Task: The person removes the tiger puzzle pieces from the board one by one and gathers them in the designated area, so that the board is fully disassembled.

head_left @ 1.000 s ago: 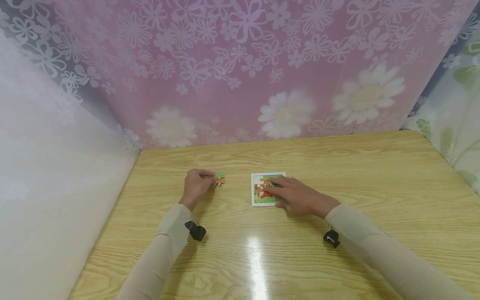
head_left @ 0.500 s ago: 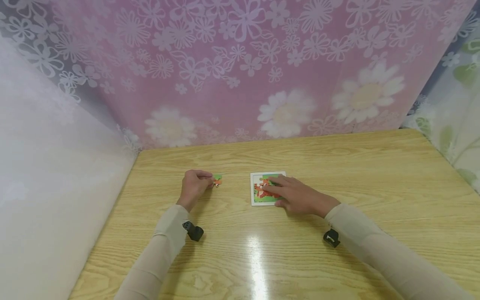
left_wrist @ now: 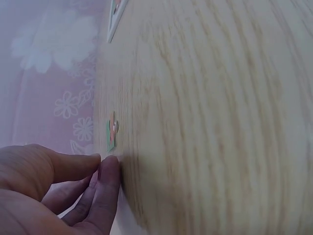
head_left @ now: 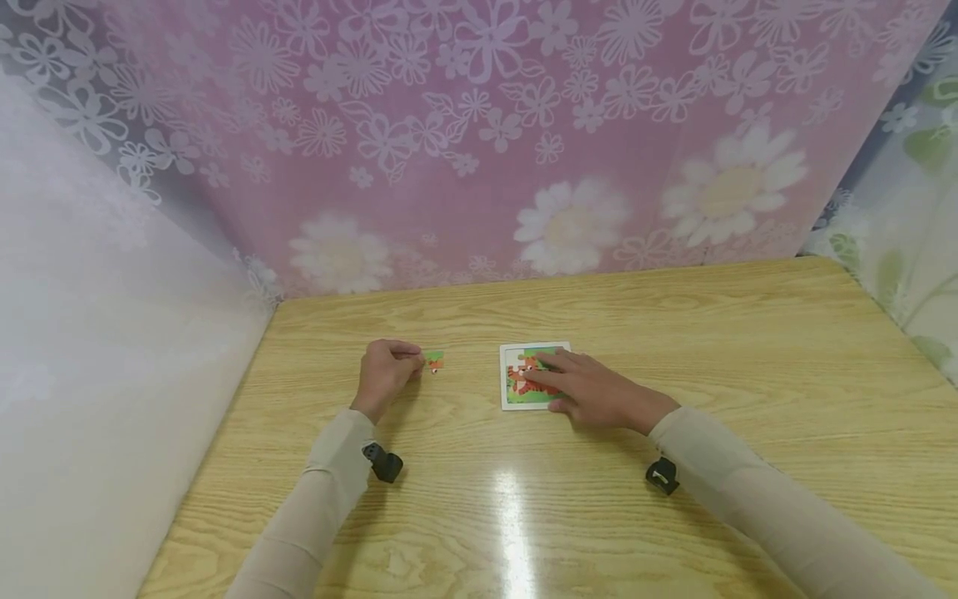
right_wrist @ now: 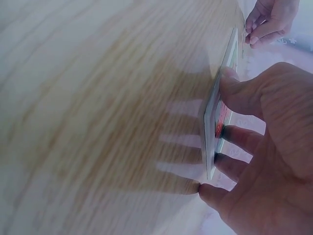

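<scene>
A small green-and-orange jigsaw piece [head_left: 435, 362] lies on the table at the left. My left hand [head_left: 387, 374] is just beside it, thumb and forefinger tips close together; in the left wrist view a narrow gap separates these fingertips from the piece [left_wrist: 111, 132]. To the right lies a white-framed jigsaw puzzle [head_left: 515, 405] with an orange animal on green, its upper left corner showing bare white. My right hand [head_left: 599, 389] rests on it with fingers spread, covering its right part. In the right wrist view the thumb [right_wrist: 232, 88] lies on the frame's near edge.
The wood-grain table [head_left: 464, 482] runs back to a pink flowered curtain [head_left: 449, 166]. A pale wall covering [head_left: 112, 374] borders the left side. Black wrist cameras, such as the left one [head_left: 384, 462], hang below both sleeves.
The left hand first drew the jigsaw piece slightly left, then its fingertips slid off the piece's left edge. The right hand has stayed on the puzzle.
</scene>
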A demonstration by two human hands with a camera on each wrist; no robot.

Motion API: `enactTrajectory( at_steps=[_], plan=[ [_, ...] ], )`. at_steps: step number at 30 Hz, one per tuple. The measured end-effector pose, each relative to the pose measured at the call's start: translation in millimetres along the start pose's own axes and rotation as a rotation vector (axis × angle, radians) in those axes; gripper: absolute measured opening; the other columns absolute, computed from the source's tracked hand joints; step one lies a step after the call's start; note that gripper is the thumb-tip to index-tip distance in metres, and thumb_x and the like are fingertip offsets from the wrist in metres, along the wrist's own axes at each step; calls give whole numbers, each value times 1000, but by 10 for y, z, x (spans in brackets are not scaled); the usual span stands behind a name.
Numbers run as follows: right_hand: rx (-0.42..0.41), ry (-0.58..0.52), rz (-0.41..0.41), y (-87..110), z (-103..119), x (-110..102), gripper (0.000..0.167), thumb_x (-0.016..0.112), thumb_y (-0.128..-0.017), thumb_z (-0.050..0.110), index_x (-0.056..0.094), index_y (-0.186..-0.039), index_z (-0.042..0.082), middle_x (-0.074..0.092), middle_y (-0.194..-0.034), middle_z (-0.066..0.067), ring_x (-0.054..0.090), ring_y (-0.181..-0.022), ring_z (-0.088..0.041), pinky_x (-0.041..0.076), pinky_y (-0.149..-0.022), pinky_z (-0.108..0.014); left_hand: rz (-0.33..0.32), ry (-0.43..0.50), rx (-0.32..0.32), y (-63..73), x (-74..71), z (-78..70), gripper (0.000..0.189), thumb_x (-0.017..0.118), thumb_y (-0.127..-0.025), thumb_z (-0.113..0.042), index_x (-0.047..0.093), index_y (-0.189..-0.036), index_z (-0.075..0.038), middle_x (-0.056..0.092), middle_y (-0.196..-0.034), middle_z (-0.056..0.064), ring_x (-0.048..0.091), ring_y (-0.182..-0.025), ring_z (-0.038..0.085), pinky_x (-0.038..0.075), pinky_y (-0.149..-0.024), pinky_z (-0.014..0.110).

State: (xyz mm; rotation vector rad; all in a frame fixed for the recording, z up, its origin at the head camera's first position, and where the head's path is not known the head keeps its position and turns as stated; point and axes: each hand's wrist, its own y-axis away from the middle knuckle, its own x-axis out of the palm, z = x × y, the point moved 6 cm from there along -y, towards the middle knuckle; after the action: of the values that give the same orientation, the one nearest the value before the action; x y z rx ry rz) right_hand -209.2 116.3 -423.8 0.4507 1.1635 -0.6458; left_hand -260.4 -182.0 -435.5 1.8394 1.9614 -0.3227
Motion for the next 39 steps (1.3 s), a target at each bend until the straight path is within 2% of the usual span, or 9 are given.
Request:
enactTrajectory(
  at_steps=[4,8,13,17,22,28,32,39],
  plan=[
    [23,-33,5,13,2,-16,55,66,-99,13,48,-151,8,37,-156,-25,30,-144,-52,26,-113,-66,-18,-100,33,25,-11,-80,19,70,-96,-8,74,-112,1,73,-100,15,72,-83,27,59,-72,34],
    [33,-61,0,37,13,-34,53,66,-99,12,50,-150,7,38,-156,-26,29,-143,-53,24,-114,-66,1,-179,103,76,55,-229,21,70,-96,-11,74,-113,1,72,-103,15,71,-84,28,57,-67,35],
    [2,-39,-31,72,35,-49,51,67,-99,13,53,-147,4,41,-154,-27,34,-142,-49,27,-113,-65,54,-255,203,139,231,-407,21,69,-97,-11,74,-113,1,72,-103,14,71,-87,27,59,-69,36],
    [-20,-21,-54,99,32,-48,51,68,-98,13,53,-146,2,42,-152,-27,37,-141,-46,29,-112,-64,86,-348,279,199,394,-560,21,70,-97,-11,75,-113,1,74,-102,12,71,-89,28,58,-75,40],
    [-19,-37,-65,109,12,-37,51,69,-97,13,55,-145,2,44,-152,-26,39,-141,-45,30,-112,-63,159,-410,338,257,616,-686,23,69,-98,-11,73,-116,1,74,-109,12,71,-93,26,58,-81,41],
    [-24,-47,-72,92,-13,-27,51,70,-96,14,56,-144,3,44,-152,-26,40,-141,-43,33,-111,-62,289,-407,392,302,868,-777,24,69,-97,-9,72,-118,3,72,-116,14,71,-97,27,59,-81,40],
    [-27,-49,-67,82,-23,-9,52,70,-97,14,55,-145,2,43,-152,-26,40,-140,-44,34,-111,-62,358,-430,405,315,987,-780,24,71,-96,-8,73,-118,2,70,-119,13,68,-101,26,57,-83,40],
    [-47,-52,-73,72,-22,13,52,70,-97,13,54,-145,1,43,-152,-26,41,-139,-44,35,-109,-62,407,-482,395,279,1111,-723,28,76,-93,-14,73,-117,-1,63,-102,8,57,-79,15,50,-70,29]
  ],
)
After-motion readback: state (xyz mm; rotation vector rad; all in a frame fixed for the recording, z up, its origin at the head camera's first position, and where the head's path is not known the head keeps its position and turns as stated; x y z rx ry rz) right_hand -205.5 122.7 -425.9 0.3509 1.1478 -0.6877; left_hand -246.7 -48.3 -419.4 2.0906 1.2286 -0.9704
